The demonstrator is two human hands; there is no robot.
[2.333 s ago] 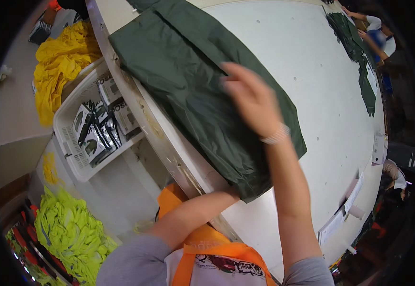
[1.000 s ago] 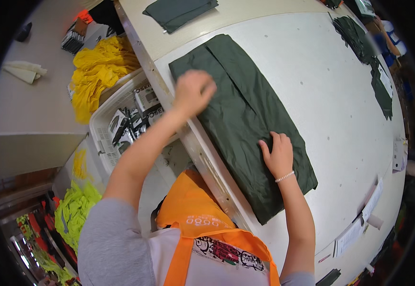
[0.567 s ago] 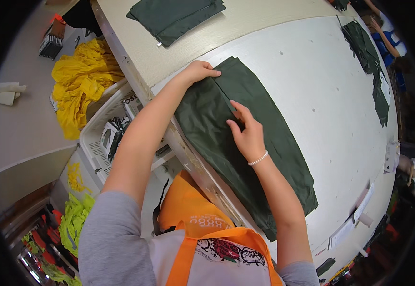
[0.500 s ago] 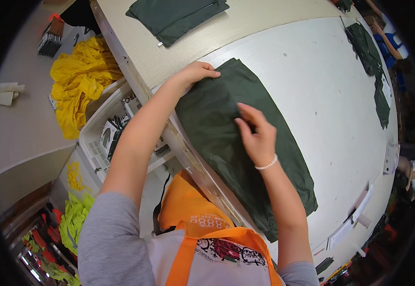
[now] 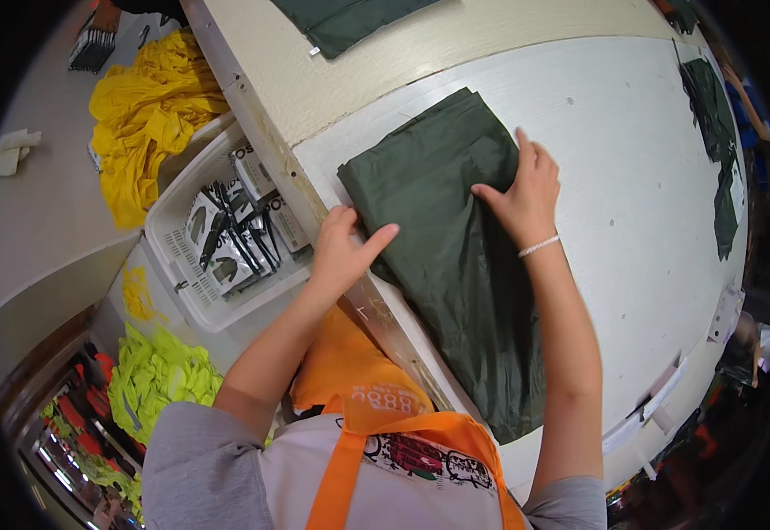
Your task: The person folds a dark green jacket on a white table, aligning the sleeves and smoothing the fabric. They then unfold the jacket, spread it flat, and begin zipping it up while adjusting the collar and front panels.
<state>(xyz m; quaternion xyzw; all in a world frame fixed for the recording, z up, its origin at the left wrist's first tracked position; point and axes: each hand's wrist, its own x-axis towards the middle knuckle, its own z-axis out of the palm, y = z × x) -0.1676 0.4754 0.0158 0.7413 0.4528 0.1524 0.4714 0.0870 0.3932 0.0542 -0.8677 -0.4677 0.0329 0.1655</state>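
Lying folded on the white table (image 5: 614, 159), near its edge: one dark green garment (image 5: 442, 168), left hand (image 5: 342, 253) and right hand (image 5: 531, 196) apart at opposite sides, digits spread; risk, to my eye: slick layers skewing under uneven pressure.
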